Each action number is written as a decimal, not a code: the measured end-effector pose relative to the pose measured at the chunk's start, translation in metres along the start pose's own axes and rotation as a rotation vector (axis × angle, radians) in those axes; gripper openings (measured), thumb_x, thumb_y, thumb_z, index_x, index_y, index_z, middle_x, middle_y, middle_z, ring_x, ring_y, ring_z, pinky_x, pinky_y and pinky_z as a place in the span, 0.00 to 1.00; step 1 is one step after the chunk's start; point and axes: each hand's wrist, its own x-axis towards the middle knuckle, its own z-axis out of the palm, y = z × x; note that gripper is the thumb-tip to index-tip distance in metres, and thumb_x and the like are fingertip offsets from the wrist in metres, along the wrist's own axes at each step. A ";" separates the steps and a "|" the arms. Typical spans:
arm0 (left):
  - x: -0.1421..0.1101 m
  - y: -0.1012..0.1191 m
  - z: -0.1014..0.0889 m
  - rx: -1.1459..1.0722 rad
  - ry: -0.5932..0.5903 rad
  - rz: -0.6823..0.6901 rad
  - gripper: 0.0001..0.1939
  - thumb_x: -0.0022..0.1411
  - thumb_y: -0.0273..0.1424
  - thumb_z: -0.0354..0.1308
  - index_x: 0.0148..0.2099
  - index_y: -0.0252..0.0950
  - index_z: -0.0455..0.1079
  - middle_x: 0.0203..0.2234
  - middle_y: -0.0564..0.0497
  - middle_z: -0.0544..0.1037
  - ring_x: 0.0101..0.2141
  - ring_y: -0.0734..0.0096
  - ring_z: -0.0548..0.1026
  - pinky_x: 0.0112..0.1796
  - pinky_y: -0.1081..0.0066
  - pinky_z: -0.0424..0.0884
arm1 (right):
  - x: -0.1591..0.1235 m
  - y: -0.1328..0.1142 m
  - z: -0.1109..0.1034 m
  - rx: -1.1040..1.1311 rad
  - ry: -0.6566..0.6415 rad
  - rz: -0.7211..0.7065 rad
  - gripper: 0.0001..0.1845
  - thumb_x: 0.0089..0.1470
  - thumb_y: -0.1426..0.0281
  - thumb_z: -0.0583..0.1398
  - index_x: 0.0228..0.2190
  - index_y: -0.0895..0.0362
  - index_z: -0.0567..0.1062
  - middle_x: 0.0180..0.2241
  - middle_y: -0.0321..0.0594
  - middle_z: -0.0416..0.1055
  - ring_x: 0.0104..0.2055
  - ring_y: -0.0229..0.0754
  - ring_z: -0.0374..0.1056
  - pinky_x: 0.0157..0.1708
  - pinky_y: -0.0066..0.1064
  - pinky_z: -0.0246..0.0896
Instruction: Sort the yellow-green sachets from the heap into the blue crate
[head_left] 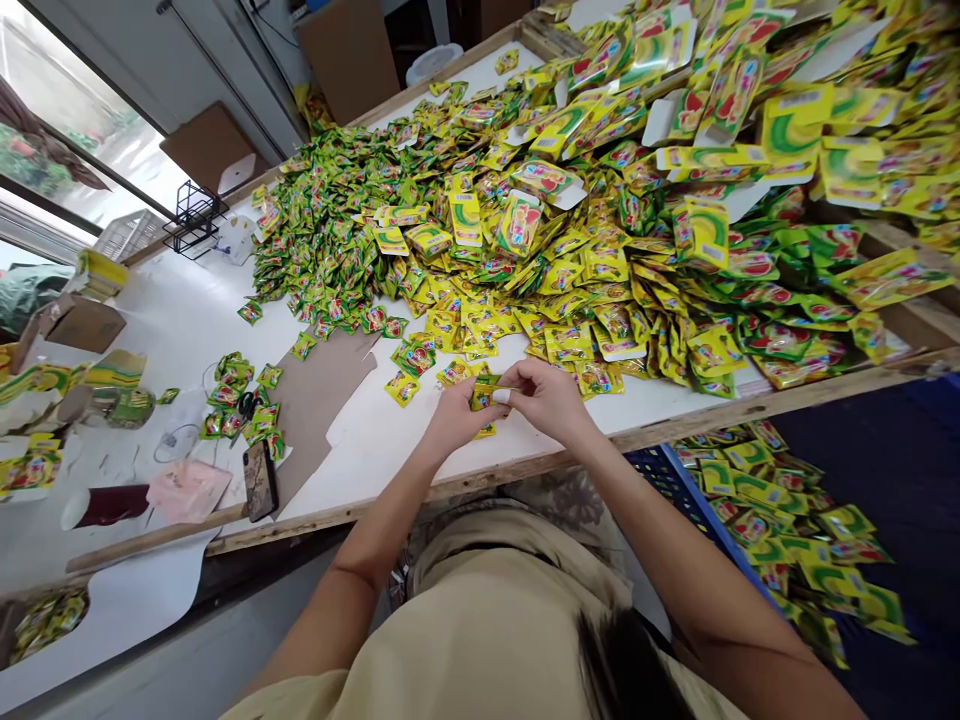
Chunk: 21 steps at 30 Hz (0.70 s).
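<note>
Along the table's left part: small pile [238,400], then phone [260,482]. Near edge: left hand [454,412] and right hand [551,402], fingertips of both pinching 1 packet [484,396]; judged unfinished. Beyond, large heap [592,265] apparently left to handle. Lower right: loaded crate [699,500], possibly done; cannot confirm.

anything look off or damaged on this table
The brown cardboard sheet, beside the left hand on its left, has a ragged edge, as if torn. Black-handled scissors also look slightly misplaced among small green packets.
</note>
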 end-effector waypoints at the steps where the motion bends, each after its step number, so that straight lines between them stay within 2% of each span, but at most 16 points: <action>1: -0.001 0.001 0.001 -0.010 0.007 -0.004 0.10 0.48 0.33 0.65 0.32 0.34 0.71 0.25 0.55 0.72 0.27 0.75 0.67 0.31 0.74 0.63 | -0.001 0.002 0.001 0.033 0.010 0.026 0.04 0.43 0.68 0.62 0.22 0.55 0.73 0.24 0.37 0.69 0.25 0.38 0.61 0.25 0.31 0.56; 5: -0.006 0.002 0.009 -0.099 0.019 -0.050 0.13 0.47 0.35 0.66 0.33 0.33 0.70 0.23 0.55 0.71 0.24 0.78 0.65 0.28 0.75 0.61 | -0.006 0.005 0.004 0.149 0.051 0.128 0.08 0.42 0.64 0.64 0.24 0.56 0.73 0.23 0.36 0.69 0.22 0.37 0.61 0.23 0.31 0.57; 9: -0.009 -0.001 0.014 -0.264 -0.033 -0.081 0.15 0.46 0.36 0.67 0.34 0.32 0.71 0.25 0.53 0.74 0.26 0.76 0.68 0.30 0.74 0.65 | -0.010 -0.003 0.007 0.109 0.104 0.090 0.10 0.44 0.62 0.64 0.23 0.56 0.73 0.23 0.37 0.68 0.23 0.37 0.60 0.24 0.31 0.56; 11: -0.010 -0.003 0.017 -0.375 -0.021 -0.100 0.17 0.46 0.37 0.68 0.35 0.33 0.71 0.27 0.53 0.75 0.28 0.75 0.71 0.33 0.73 0.68 | -0.012 -0.006 0.009 0.062 0.168 0.050 0.11 0.44 0.61 0.63 0.27 0.56 0.73 0.28 0.38 0.69 0.23 0.36 0.59 0.25 0.31 0.57; 13: -0.011 -0.004 0.019 -0.488 0.021 -0.103 0.18 0.46 0.38 0.68 0.38 0.34 0.71 0.30 0.53 0.77 0.30 0.75 0.73 0.36 0.71 0.70 | -0.014 -0.005 0.011 0.072 0.251 0.040 0.17 0.43 0.60 0.64 0.35 0.56 0.72 0.36 0.41 0.69 0.27 0.37 0.61 0.27 0.31 0.59; 15: -0.013 -0.005 0.021 -0.569 0.084 -0.082 0.20 0.47 0.37 0.68 0.42 0.36 0.70 0.34 0.52 0.77 0.34 0.74 0.74 0.39 0.71 0.71 | -0.017 -0.001 0.013 0.173 0.241 0.062 0.20 0.45 0.56 0.62 0.37 0.55 0.70 0.37 0.42 0.69 0.30 0.39 0.62 0.28 0.31 0.59; 18: -0.015 -0.006 0.023 -0.585 0.151 -0.078 0.21 0.47 0.38 0.68 0.42 0.37 0.68 0.35 0.52 0.77 0.35 0.75 0.75 0.40 0.71 0.71 | -0.021 0.006 0.012 0.310 0.100 0.114 0.19 0.50 0.51 0.57 0.25 0.55 0.67 0.23 0.35 0.63 0.25 0.37 0.57 0.25 0.29 0.54; 21: -0.016 -0.008 0.024 -0.552 0.160 -0.123 0.21 0.45 0.40 0.68 0.39 0.36 0.68 0.33 0.52 0.77 0.33 0.75 0.75 0.38 0.72 0.72 | -0.021 0.009 0.009 0.317 0.076 0.137 0.23 0.47 0.49 0.59 0.19 0.55 0.63 0.18 0.31 0.56 0.22 0.35 0.51 0.23 0.28 0.48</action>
